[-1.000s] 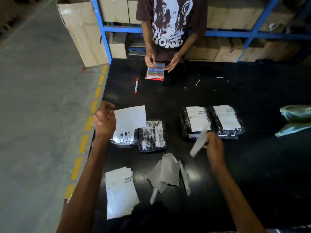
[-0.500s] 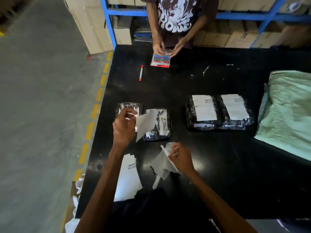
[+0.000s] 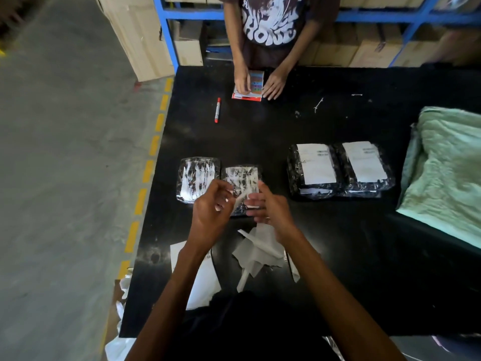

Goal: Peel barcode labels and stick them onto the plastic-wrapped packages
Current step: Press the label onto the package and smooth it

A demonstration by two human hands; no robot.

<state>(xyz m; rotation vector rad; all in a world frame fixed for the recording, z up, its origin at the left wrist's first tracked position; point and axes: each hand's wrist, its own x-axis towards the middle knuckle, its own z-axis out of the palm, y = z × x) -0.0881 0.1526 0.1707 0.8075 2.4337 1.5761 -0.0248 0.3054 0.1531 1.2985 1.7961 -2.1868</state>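
Hands meet just above the bench (image 3: 260, 131), over the second bare package (image 3: 242, 174). Left hand (image 3: 209, 209) has its fingers curled, pinching a white label (image 3: 240, 198). Right hand (image 3: 270, 208) reaches in from the other side with fingers fairly straight; blur means I cannot tell if it grips the label or only touches it. My read: label is held off the wrap so the sticky side doesn't grab early, and two hands get it down square. First bare package (image 3: 197, 177) lies touching the second on its left, wrap glaring, no label. Well to the right, a labelled package (image 3: 316, 168) and its labelled neighbour (image 3: 364, 165) sit touching, likely parked as done, so roughly halfway by my count. Backing scraps (image 3: 256, 250) pile up between my forearms, clear of the sticking zone. Label sheets (image 3: 208, 282) lie by my left forearm, within reach. No tray or bin on the bench. Only containers are the wraps, with dark contents I can't identify, and cardboard boxes (image 3: 188, 52) by the blue rack (image 3: 166, 35), contents hidden. Far side: another person's hands on a coloured card (image 3: 253, 84), red marker (image 3: 217, 110) near it. Green cloth (image 3: 447, 178) at the right edge.
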